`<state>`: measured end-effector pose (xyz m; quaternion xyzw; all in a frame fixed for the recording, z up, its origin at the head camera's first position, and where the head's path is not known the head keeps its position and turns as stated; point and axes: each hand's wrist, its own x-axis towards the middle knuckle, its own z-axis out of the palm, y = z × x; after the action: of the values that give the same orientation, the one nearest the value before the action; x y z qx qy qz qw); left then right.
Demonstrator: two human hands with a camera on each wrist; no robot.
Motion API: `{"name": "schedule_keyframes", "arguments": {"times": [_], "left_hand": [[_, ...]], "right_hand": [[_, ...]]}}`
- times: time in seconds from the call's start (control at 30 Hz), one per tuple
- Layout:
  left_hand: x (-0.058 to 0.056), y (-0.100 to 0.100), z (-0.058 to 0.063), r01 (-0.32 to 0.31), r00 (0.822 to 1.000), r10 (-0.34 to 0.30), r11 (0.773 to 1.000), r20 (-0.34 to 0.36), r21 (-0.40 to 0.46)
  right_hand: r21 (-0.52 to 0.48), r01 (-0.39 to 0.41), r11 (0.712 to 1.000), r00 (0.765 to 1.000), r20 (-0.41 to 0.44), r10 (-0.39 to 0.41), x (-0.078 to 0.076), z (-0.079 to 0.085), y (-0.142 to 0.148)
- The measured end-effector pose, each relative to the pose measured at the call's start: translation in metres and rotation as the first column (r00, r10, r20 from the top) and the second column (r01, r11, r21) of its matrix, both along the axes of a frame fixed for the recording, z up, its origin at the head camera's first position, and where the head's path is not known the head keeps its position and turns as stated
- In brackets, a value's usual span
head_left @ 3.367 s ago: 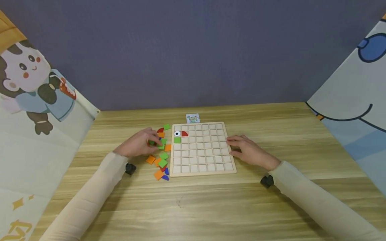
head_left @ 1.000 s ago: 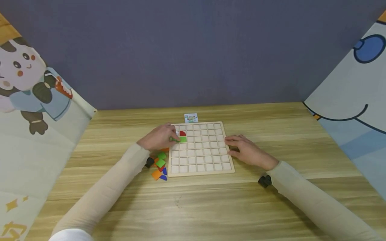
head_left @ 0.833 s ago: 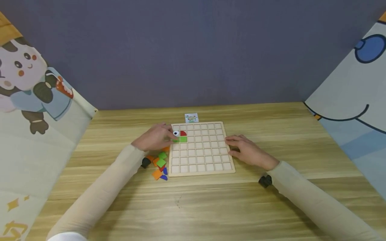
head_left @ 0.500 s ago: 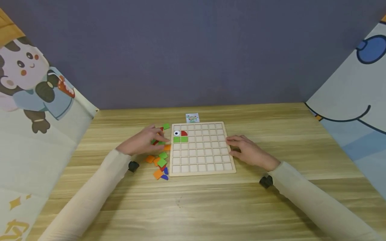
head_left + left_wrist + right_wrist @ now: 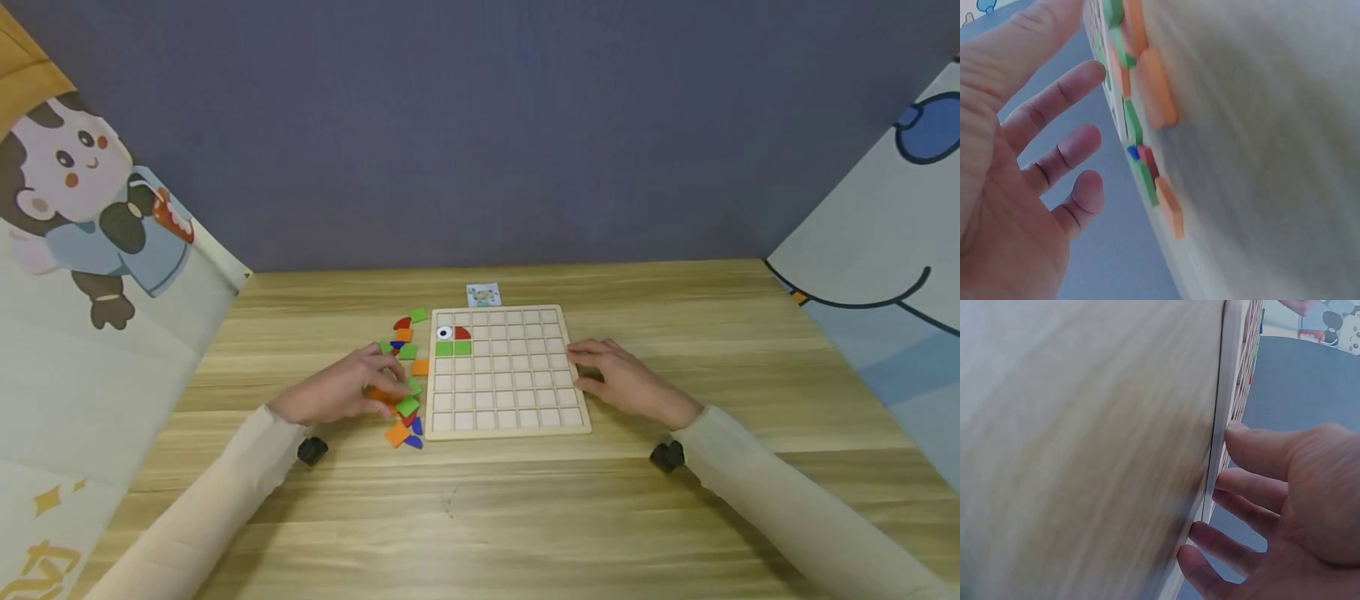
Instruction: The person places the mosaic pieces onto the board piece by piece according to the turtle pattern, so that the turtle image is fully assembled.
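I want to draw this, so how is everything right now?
Board: flat, mostly unfilled.
Eye tile: in the board.
Red piece beside it: in the board.
Two green squares below: in the board.
Loose pieces: left of the board, some overlapping.
Picture card: flat, face up.
Left hand: over loose pieces, fingers apart.
Right hand: touching the board's edge.

Loose tiles [image 5: 407, 406] lie left of the grid board [image 5: 517, 379], a card [image 5: 483, 294] behind it, four pieces [image 5: 462, 348] in it.

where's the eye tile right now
In the head view, the eye tile sits upper left on the board, left of a red piece and directly above a green square.
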<state>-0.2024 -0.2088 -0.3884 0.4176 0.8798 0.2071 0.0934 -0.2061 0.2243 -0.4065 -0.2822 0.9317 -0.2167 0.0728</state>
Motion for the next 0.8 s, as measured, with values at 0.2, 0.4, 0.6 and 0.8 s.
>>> {"name": "schedule_keyframes", "arguments": {"times": [0.2, 0.4, 0.6, 0.8], "left_hand": [[0.006, 0.004, -0.006, 0.017, 0.998, -0.020, 0.999, -0.061, -0.049], [0.006, 0.007, -0.007, 0.027, 0.996, -0.030, 0.999, -0.087, -0.028], [0.007, 0.010, -0.004, 0.037, 0.996, -0.039, 0.999, -0.083, -0.025], [0.007, 0.012, -0.003, 0.040, 0.996, -0.041, 0.999, -0.077, -0.010]], "right_hand": [[0.003, -0.003, 1.000, 1.000, -0.001, 0.003, 0.001, -0.002, 0.000], [-0.001, -0.004, 1.000, 1.000, -0.010, 0.004, 0.002, -0.002, 0.000], [0.003, -0.004, 1.000, 1.000, -0.011, 0.004, 0.001, -0.002, 0.000], [0.006, -0.002, 1.000, 1.000, -0.010, 0.002, 0.000, -0.002, 0.001]]}}
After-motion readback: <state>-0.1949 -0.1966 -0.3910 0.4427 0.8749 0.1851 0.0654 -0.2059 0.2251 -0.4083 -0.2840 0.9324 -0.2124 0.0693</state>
